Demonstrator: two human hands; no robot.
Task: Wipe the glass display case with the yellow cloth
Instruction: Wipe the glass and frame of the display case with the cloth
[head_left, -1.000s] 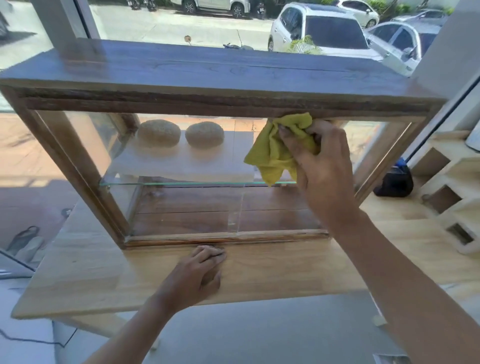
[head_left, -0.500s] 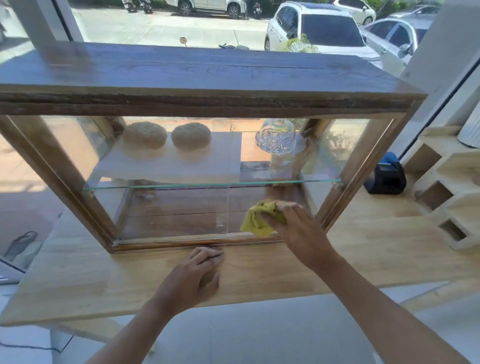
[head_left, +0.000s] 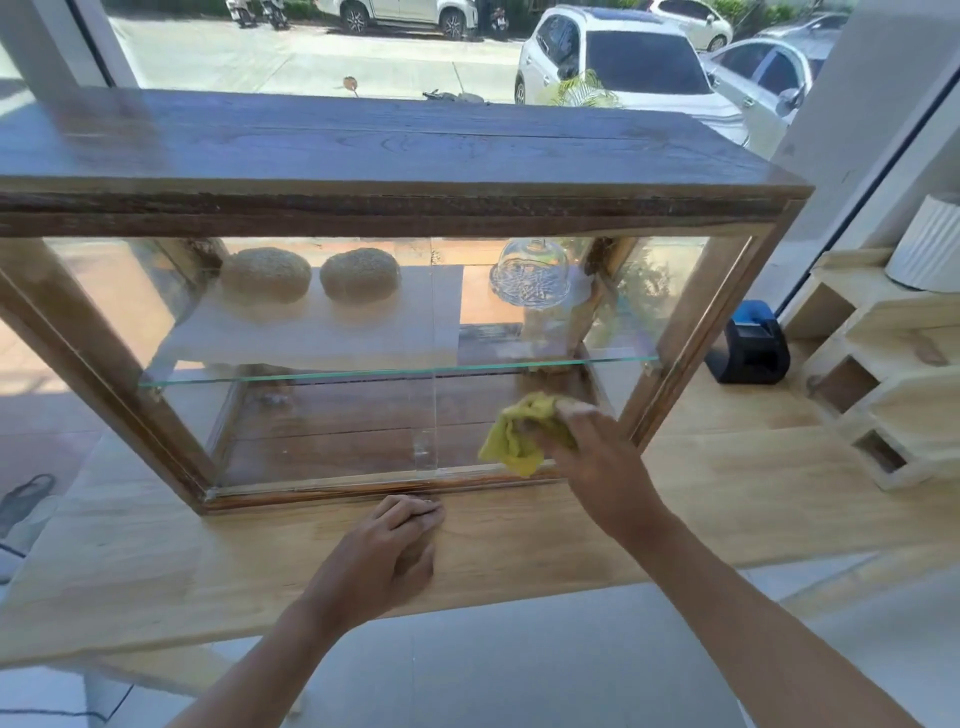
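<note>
Your light wooden counter (head_left: 675, 525) carries the wood-framed glass display case (head_left: 395, 208), which stands upright near its far edge. To the case's right sit a black and blue device (head_left: 753, 345) and a pale stepped wooden rack (head_left: 893, 374). Your left hand (head_left: 384, 558) rests on the counter just before the case.

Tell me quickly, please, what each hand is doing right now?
Left hand: holds nothing, resting on the wooden counter.
Right hand: closed on the yellow cloth.

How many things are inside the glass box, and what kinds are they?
Round loaves: 2
Glass domes: 1
White sheets under the loaves: 1
Total: 4
</note>
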